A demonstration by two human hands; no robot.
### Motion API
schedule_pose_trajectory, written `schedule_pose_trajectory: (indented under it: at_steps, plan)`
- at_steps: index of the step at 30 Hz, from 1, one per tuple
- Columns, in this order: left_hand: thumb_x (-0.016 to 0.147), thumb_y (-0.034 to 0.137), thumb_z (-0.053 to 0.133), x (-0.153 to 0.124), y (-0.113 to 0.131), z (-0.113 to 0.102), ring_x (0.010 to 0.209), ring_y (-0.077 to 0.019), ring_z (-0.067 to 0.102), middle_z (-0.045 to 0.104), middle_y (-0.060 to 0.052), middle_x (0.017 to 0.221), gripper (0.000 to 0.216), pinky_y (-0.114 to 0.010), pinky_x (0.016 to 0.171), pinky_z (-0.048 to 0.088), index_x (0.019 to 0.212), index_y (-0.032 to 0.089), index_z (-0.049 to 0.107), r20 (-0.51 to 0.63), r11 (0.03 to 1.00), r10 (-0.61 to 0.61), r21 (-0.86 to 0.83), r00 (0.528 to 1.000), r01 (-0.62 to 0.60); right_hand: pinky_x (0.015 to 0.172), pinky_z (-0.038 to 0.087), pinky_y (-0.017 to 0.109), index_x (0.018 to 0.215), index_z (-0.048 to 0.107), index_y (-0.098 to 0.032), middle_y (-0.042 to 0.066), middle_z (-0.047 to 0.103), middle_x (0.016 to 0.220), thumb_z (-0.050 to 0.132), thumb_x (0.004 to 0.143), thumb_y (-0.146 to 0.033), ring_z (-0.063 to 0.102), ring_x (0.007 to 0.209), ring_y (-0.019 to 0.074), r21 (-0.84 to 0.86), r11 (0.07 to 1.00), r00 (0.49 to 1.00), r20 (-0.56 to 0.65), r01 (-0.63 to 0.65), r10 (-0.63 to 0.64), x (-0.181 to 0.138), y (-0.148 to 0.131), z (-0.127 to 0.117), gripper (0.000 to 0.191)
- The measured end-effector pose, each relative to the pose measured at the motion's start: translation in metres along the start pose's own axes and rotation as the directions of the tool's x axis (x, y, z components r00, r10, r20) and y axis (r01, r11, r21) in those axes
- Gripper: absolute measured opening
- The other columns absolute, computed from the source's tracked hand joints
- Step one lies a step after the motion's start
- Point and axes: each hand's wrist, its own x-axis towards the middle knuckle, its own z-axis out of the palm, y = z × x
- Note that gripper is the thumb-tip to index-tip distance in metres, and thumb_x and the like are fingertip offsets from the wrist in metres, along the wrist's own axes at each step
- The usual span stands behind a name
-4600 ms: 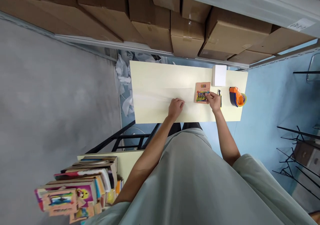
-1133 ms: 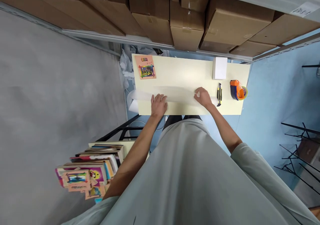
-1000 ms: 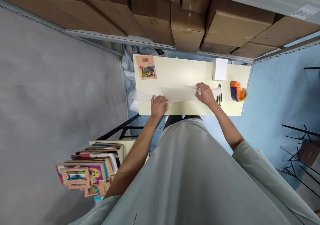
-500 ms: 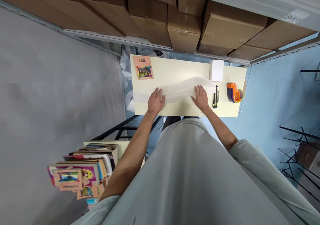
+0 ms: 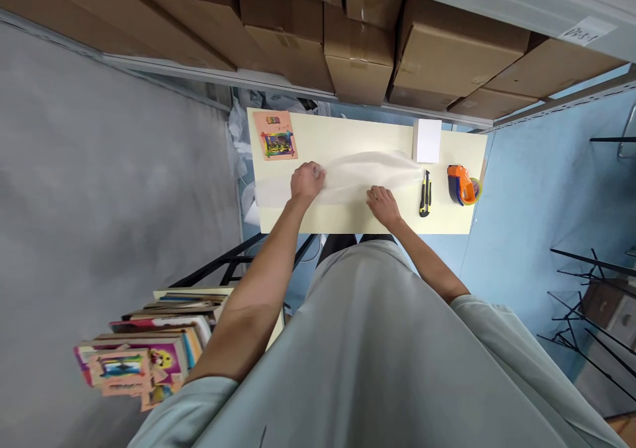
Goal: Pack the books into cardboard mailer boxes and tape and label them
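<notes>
- Across the middle of the table (image 5: 342, 221), a thin whitish sheet (image 5: 365, 169) lies lengthwise, slightly rippled, spanning from the left edge to beside the utility knife (image 5: 425, 196).
- Left hand (image 5: 308, 181): its grip is drawn in, apparently pinching a fold of the sheet, which likely gives it control of that loose film.
- Right hand (image 5: 381, 204): fingers loosely bent at the sheet's near edge, perhaps steadying it; I cannot tell whether its grip has hold of anything.
- Picture booklet (image 5: 277, 136): flat in the far left corner, probably so the sheet has room.
- Knife, white block (image 5: 426, 141) and tape dispenser (image 5: 461, 186): grouped towards the right end, presumably for easy reach.
</notes>
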Motion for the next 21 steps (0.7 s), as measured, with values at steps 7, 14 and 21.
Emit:
schedule_pose_trajectory:
  at_steps: [7,14,21]
  plan:
    - [0.103,0.035,0.069,0.018,0.004,-0.025,0.121,-0.0349,0.078,0.084,-0.011,0.121,0.02,-0.049,0.111,0.061,0.118,0.026,0.08,0.005,0.998,-0.024,0.064,1.0,0.023,0.121,0.052,0.056,0.141,0.074,-0.009,0.028,0.072,0.149,0.039,0.106,0.0,0.063,0.141,0.0385,-0.035,0.999,0.994,0.108,0.034,-0.03,0.013,-0.024,0.002,0.05]
    - [0.102,0.029,0.069,-0.006,0.003,-0.013,0.149,-0.0398,0.067,0.048,-0.023,0.179,0.067,-0.054,0.127,0.054,0.167,0.016,0.056,-0.041,0.991,0.132,0.029,0.99,-0.131,0.134,0.043,0.059,0.165,0.061,-0.014,0.028,0.052,0.176,0.062,0.116,-0.043,0.044,0.169,0.0408,0.076,0.987,0.989,-0.037,-0.141,0.144,-0.02,-0.021,0.004,0.058]
    - [0.091,0.065,0.089,-0.063,-0.034,0.012,0.182,-0.0498,0.004,0.011,-0.027,0.195,0.114,-0.075,0.143,0.006,0.183,0.02,0.039,0.163,0.922,0.369,0.062,0.915,-0.382,0.142,0.029,0.067,0.181,0.038,-0.011,0.031,0.023,0.191,0.064,0.113,-0.059,0.019,0.182,0.0426,0.027,0.976,0.971,-0.097,-0.215,0.217,-0.023,0.02,-0.002,0.087]
